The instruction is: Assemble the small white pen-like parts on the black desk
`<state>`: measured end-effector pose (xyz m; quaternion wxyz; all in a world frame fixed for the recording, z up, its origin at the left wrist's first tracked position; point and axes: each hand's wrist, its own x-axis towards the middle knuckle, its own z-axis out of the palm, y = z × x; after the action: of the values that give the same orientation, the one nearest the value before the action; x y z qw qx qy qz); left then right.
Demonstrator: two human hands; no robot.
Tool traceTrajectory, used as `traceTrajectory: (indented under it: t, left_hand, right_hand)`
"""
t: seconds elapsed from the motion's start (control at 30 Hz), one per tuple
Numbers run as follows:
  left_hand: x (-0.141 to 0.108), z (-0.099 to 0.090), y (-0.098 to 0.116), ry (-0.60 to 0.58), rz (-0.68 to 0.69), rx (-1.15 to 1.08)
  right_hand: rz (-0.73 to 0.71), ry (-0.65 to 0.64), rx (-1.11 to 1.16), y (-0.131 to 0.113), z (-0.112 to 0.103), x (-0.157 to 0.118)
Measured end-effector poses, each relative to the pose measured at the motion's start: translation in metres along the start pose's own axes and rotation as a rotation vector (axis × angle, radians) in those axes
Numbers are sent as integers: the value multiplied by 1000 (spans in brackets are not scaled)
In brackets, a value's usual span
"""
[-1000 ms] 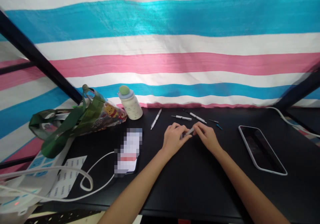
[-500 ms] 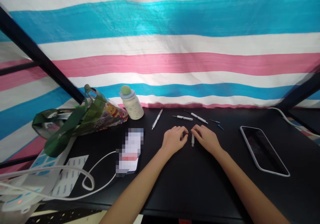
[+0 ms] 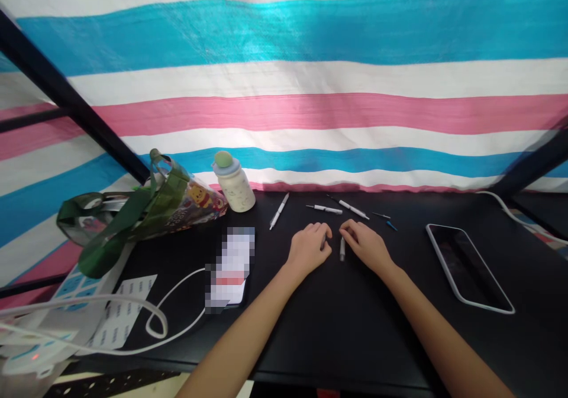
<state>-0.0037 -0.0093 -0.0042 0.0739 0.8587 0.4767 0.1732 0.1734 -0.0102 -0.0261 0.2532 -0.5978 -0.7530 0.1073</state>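
My right hand [image 3: 364, 244] is closed, its thumb and fingers pinched around the upper end of a short white pen barrel [image 3: 342, 249]. The barrel's lower end points toward me, and the fingers hide its top. Just to the left, my left hand [image 3: 309, 246] rests low over the table with fingers curled toward the thumb. Something small and dark may sit in that pinch; I cannot make it out. Beyond the hands lie several pens or pen parts: a white pen [image 3: 279, 212], one with its tip exposed [image 3: 324, 209] and another slanting one [image 3: 352, 209].
A thin refill-like piece [image 3: 381, 215] and a small blue part [image 3: 391, 225] lie right of the pens. A white-edged phone [image 3: 470, 268] is at right. At left are a lit phone [image 3: 231, 268], a white cable [image 3: 177, 282], a bottle [image 3: 236, 188] and a green bag [image 3: 155, 209].
My left hand's thumb and fingertips have drawn slightly left, widening the gap to the right hand. The right hand and the pen barrel stay nearly in place.
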Motion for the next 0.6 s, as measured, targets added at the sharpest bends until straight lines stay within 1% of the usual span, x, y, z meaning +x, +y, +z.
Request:
traceTrajectory:
  t: [0.1,0.23,0.4,0.53,0.6]
  left_hand:
    - [1,1,-1,4,21,-12]
    - [2,3,-3,25,90,-40]
    - [4,3,-3,91,152,-117]
    - [4,1,-2,134,195,-148]
    - [4,0,-2,135,215,-149]
  right_hand:
    - [-20,-7,37,3,1,1]
    - [-46,-10,97,9,5,3]
    - [-71,17,152,11,7,3]
    - [-149,81,177,7,3,4]
    - [-202,84,195,4,1,5]
